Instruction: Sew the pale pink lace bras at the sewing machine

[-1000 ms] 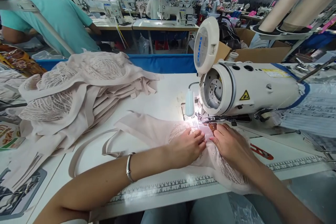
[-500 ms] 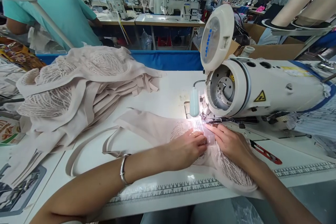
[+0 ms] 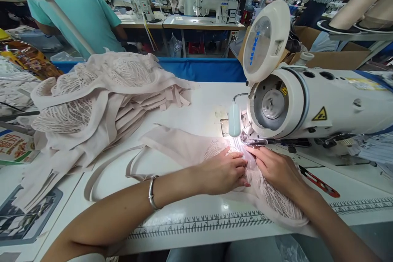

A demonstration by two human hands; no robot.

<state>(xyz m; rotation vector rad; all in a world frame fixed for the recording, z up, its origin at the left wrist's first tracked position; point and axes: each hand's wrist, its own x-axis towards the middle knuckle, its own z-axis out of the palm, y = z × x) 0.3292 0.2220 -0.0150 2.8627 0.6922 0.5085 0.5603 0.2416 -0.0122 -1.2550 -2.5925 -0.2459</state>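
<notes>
A pale pink lace garment piece (image 3: 184,147) lies on the white table under the needle of a white sewing machine (image 3: 313,102). My left hand (image 3: 222,171) rests on the lace just in front of the presser foot, fingers curled and pressed down on the fabric. My right hand (image 3: 276,170) lies beside it, fingers pressed on the same fabric, fingertips close to the needle. A silver bracelet (image 3: 151,192) circles my left wrist. A narrow strap (image 3: 104,172) of the garment trails left across the table.
A tall pile of similar pink lace pieces (image 3: 95,98) sits at the left. A measuring tape (image 3: 199,223) runs along the table's front edge. Red-handled snips (image 3: 319,182) lie right of my hands. A person in a teal shirt (image 3: 82,16) stands behind; more machines fill the background.
Both hands stay on the lace at the needle, shifting only slightly. The camera view has drifted, so the machine head appears further right and higher.
</notes>
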